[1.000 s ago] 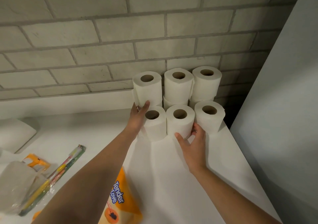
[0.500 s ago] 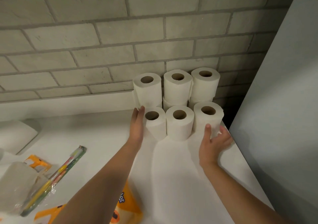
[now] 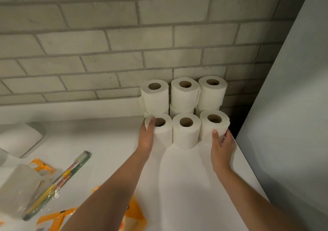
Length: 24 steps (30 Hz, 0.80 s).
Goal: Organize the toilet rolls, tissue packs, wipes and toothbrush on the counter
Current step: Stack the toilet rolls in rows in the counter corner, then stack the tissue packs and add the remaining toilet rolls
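White toilet rolls stand upright in the far right corner of the white counter (image 3: pixel 186 177). Three double stacks line the brick wall; the middle stack (image 3: pixel 184 95) is one of them. Three single rolls stand in front. My left hand (image 3: pixel 147 138) lies flat against the left side of the front left roll (image 3: pixel 162 129), a fingertip on its top. My right hand (image 3: pixel 221 147) cups the front right roll (image 3: pixel 213 126). The front middle roll (image 3: pixel 186 131) is untouched. A packaged toothbrush (image 3: pixel 58 182) lies at the lower left beside a clear-wrapped tissue pack (image 3: pixel 17 190).
Orange tissue packs (image 3: pixel 134 218) lie at the bottom edge, partly under my left forearm, and a smaller orange pack (image 3: pixel 41 166) sits at the left. A white sink rim (image 3: pixel 19 136) shows at far left. A grey wall (image 3: pixel 292 106) bounds the counter on the right.
My right hand moved from the front middle roll to the front right roll and now cups it. My left hand stayed on the left side of the front left roll.
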### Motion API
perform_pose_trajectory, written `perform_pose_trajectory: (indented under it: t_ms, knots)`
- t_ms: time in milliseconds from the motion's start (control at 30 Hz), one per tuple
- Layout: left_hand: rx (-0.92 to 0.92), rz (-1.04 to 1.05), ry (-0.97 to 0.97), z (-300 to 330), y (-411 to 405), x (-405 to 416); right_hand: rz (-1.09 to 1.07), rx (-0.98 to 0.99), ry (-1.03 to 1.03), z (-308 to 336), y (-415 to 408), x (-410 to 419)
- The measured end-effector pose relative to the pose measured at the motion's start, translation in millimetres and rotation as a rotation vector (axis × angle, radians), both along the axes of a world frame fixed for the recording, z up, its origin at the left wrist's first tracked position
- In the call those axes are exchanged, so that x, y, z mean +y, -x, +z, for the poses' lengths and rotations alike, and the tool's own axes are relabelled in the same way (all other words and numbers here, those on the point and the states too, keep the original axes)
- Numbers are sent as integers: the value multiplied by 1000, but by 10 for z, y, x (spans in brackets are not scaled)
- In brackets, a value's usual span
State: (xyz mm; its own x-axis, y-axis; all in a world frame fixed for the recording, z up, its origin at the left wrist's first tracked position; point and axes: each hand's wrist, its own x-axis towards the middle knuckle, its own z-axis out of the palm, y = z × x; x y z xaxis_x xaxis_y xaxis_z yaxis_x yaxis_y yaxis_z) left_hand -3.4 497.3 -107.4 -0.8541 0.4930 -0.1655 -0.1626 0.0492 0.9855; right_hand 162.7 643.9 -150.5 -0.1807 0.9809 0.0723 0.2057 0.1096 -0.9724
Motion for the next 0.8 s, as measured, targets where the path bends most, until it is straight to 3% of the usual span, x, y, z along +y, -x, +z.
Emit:
perform_pose_trajectory:
  t_ms: [367,600,800]
  knots:
    - [34,110,52,267,-157,-335,22,-213,40,356,-114,-693]
    - [250,138,178,316,-248,-1058,564,-113,11,682,263,-1451]
    - [379,317,234,346,-239,-2094,957,-192,16,851,776,-2296]
